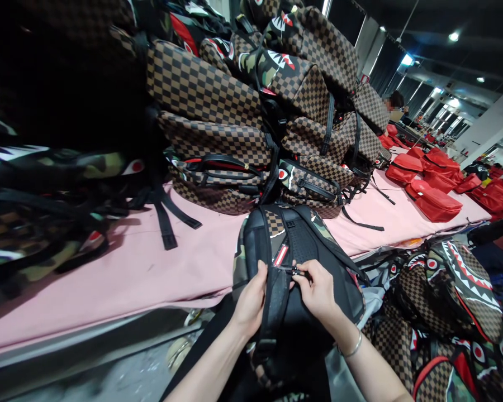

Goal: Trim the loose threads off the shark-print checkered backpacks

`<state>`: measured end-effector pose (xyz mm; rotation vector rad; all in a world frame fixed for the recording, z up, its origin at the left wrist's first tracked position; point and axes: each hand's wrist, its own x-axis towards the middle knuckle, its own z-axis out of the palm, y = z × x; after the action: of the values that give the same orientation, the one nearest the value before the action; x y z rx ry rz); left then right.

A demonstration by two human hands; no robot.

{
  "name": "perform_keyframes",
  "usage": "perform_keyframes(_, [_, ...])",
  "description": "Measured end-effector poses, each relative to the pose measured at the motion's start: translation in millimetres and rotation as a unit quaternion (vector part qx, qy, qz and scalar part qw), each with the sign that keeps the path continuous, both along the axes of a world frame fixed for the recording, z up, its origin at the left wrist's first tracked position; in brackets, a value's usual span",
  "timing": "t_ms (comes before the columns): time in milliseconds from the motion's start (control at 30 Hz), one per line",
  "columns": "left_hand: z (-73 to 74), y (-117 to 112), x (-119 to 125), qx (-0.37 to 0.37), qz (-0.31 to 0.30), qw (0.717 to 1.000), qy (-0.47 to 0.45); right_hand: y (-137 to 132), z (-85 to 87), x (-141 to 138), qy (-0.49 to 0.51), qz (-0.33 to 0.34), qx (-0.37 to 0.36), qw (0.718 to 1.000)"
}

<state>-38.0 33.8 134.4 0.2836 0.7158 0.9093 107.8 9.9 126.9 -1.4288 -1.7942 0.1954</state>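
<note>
A black backpack point(339, 268) leans against the table edge in front of me, its padded back and shoulder straps facing up. My left hand point(251, 301) is closed round the left edge of a shoulder strap point(274, 296), thumb on top. My right hand point(317, 287) pinches at the strap's other side, its fingertips on a small dark item with a shiny bit that I cannot make out. Just above the fingers, a red-and-white striped patch point(281, 255) shows on the strap. Checkered and camouflage cloth covers the strap's upper part and the bag's side.
Checkered backpacks point(209, 84) are piled high on the pink-covered table point(201, 257). Camouflage bags point(67, 223) lie at the left, red bags point(433, 198) farther right. More shark-face backpacks point(452, 290) are heaped low at my right. A person point(394, 100) is in the background.
</note>
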Motion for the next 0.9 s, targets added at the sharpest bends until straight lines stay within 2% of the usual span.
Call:
perform_keyframes(100, [1.9, -1.3, 0.2, -0.006, -0.009, 1.0, 0.003, 0.0, -2.5, 2.0, 0.03, 0.001, -0.009, 1.0])
perform_keyframes(267, [3.8, -2.7, 0.6, -0.005, -0.011, 1.0, 0.017, -0.4, -4.8, 4.7, 0.017, 0.01, -0.005, 1.0])
perform_keyframes(567, [0.2, -1.1, 1.3, 0.008, -0.008, 1.0, 0.008, -0.8, -3.4, 3.2, -0.064, 0.01, 0.037, 0.997])
perform_keyframes(633, [0.2, -0.7, 1.7, 0.007, -0.007, 1.0, 0.005, -0.4, -6.6, 2.7, -0.034, 0.005, 0.021, 0.999])
perform_keyframes(767, [1.5, -0.8, 2.6, 0.01, -0.011, 1.0, 0.004, 0.8, -13.2, 1.8, 0.098, -0.006, -0.05, 0.994])
perform_keyframes(900, [1.4, -0.9, 3.5, 0.01, -0.014, 1.0, 0.009, -0.5, -10.8, 1.4, 0.086, -0.015, -0.038, 0.995])
